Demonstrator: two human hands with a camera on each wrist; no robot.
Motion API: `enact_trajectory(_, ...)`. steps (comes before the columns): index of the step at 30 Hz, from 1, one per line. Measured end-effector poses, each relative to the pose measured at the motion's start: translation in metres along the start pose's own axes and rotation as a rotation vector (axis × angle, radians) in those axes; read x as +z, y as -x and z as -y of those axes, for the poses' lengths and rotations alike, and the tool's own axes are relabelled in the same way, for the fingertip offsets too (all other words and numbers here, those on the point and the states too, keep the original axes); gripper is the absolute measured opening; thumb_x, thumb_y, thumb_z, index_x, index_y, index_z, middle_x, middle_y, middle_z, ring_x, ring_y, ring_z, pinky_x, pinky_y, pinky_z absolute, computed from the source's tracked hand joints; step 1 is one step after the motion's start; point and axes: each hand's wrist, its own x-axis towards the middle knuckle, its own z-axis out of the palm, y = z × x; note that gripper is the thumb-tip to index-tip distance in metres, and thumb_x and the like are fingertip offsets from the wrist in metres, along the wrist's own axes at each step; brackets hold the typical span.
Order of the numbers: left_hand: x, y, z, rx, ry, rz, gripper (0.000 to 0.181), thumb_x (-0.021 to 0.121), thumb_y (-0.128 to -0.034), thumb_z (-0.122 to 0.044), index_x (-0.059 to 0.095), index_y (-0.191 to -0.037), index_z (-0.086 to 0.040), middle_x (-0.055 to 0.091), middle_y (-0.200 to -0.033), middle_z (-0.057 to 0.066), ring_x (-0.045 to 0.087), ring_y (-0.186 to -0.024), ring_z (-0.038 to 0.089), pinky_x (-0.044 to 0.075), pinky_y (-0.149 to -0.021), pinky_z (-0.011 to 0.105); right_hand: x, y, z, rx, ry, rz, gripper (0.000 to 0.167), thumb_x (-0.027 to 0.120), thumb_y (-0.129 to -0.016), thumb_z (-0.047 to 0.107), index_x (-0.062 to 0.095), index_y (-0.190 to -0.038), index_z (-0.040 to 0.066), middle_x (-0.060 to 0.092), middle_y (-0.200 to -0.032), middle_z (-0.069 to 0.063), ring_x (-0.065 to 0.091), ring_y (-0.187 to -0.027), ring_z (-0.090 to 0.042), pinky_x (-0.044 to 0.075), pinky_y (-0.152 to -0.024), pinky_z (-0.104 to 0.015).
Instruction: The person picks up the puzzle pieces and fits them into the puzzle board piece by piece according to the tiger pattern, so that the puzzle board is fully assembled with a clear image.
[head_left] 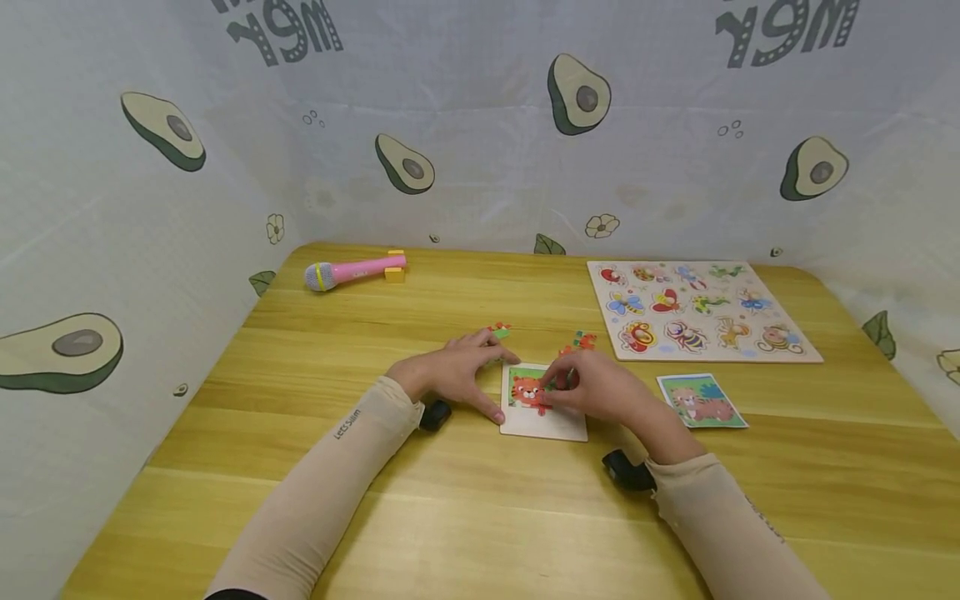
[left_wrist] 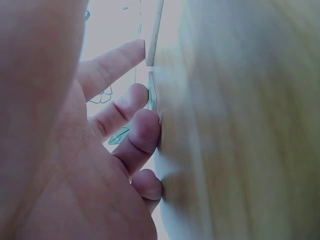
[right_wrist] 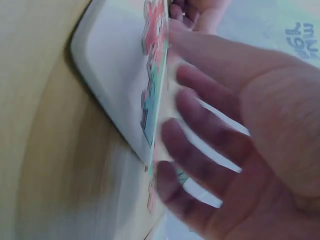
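While your spread-fingered left hand (head_left: 459,372) touches the tiger jigsaw board (head_left: 542,426) at nine o'clock, your right hand (head_left: 600,387) bends over three o'clock, its grasp impossible to tell.

Free tabletop (head_left: 498,517) before puzzle (head_left: 543,426), card (head_left: 702,402) and larger board (head_left: 701,318) blocking right

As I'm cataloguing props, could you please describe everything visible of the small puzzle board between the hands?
The small puzzle board is thin, pale, wood-like, with rounded corners, lying flat on the table. Raised pieces show an orange tiger face on green; the lower strip is bare. The left hand touches its left edge; the right hand is at the pieces, partly hiding them.
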Motion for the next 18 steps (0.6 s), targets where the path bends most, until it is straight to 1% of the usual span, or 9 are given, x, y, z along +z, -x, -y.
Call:
enact_trajectory(3, 0.0, 0.0, 0.0, 0.001, 0.0, -0.002, 0.089, 0.083, -0.0726, -0.064, 0.049, -0.148, -0.03, 0.038, -0.136, -0.004, 0.04, -0.123, 0.02, 0.029, -0.104, 0.041, -0.005, 0.001, -0.005, 0.036, -0.002, -0.108, 0.019, 0.079, -0.09, 0.024, 0.074, -0.101, 0.008, 0.06, -0.081, 0.0, 0.054, -0.07, -0.017, 0.046, -0.063, -0.033)
enact_trajectory(5, 0.0, -0.001, 0.001, 0.003, 0.002, -0.005, 0.089, 0.083, -0.0726, -0.063, 0.049, -0.148, -0.029, 0.037, -0.136, -0.003, 0.039, -0.123, 0.021, 0.028, -0.104, 0.042, -0.009, 0.002, -0.01, 0.063, 0.005, -0.177, 0.022, 0.078, -0.091, 0.022, 0.073, -0.104, 0.006, 0.062, -0.086, -0.004, 0.055, -0.072, -0.02, 0.047, -0.065, -0.035)
enact_trajectory(8, 0.0, 0.0, 0.0, 0.006, 0.001, -0.007, 0.089, 0.083, -0.0729, -0.062, 0.049, -0.148, -0.03, 0.037, -0.136, -0.003, 0.039, -0.121, 0.02, 0.029, -0.103, 0.041, -0.016, 0.004, -0.019, 0.124, 0.006, -0.232, 0.025, 0.074, -0.093, 0.016, 0.07, -0.113, 0.002, 0.064, -0.099, -0.013, 0.057, -0.079, -0.025, 0.048, -0.071, -0.039)
enact_trajectory(11, 0.0, 0.0, 0.0, 0.008, -0.004, -0.007, 0.089, 0.083, -0.0728, -0.062, 0.048, -0.148, -0.03, 0.038, -0.135, -0.004, 0.04, -0.12, 0.02, 0.029, -0.102, 0.041, -0.021, 0.005, -0.028, 0.171, 0.003, -0.247, 0.028, 0.07, -0.096, 0.013, 0.067, -0.121, 0.0, 0.062, -0.114, -0.019, 0.056, -0.086, -0.028, 0.047, -0.075, -0.041)
enact_trajectory(13, 0.0, 0.0, 0.0, 0.009, -0.007, -0.005, 0.089, 0.083, -0.0727, -0.063, 0.048, -0.148, -0.03, 0.038, -0.135, -0.004, 0.04, -0.119, 0.02, 0.03, -0.102, 0.041, -0.022, 0.005, -0.033, 0.189, 0.006, -0.244, 0.03, 0.068, -0.097, 0.013, 0.066, -0.124, 0.0, 0.059, -0.118, -0.021, 0.054, -0.087, -0.029, 0.045, -0.074, -0.041)
enact_trajectory(16, 0.0, 0.001, 0.0, 0.007, -0.008, -0.005, 0.09, 0.083, -0.0726, -0.063, 0.048, -0.148, -0.03, 0.038, -0.135, -0.004, 0.04, -0.119, 0.02, 0.03, -0.102, 0.041, -0.022, 0.005, -0.037, 0.187, 0.018, -0.23, 0.034, 0.068, -0.097, 0.014, 0.065, -0.127, 0.0, 0.055, -0.122, -0.023, 0.052, -0.083, -0.028, 0.042, -0.071, -0.04)
enact_trajectory(18, 0.0, 0.001, 0.0, 0.004, -0.007, -0.005, 0.09, 0.083, -0.0726, -0.063, 0.048, -0.148, -0.03, 0.038, -0.134, -0.004, 0.04, -0.119, 0.02, 0.03, -0.102, 0.041, -0.021, 0.005, -0.039, 0.172, 0.031, -0.218, 0.035, 0.068, -0.097, 0.014, 0.065, -0.128, -0.001, 0.054, -0.123, -0.025, 0.051, -0.08, -0.027, 0.041, -0.069, -0.039)
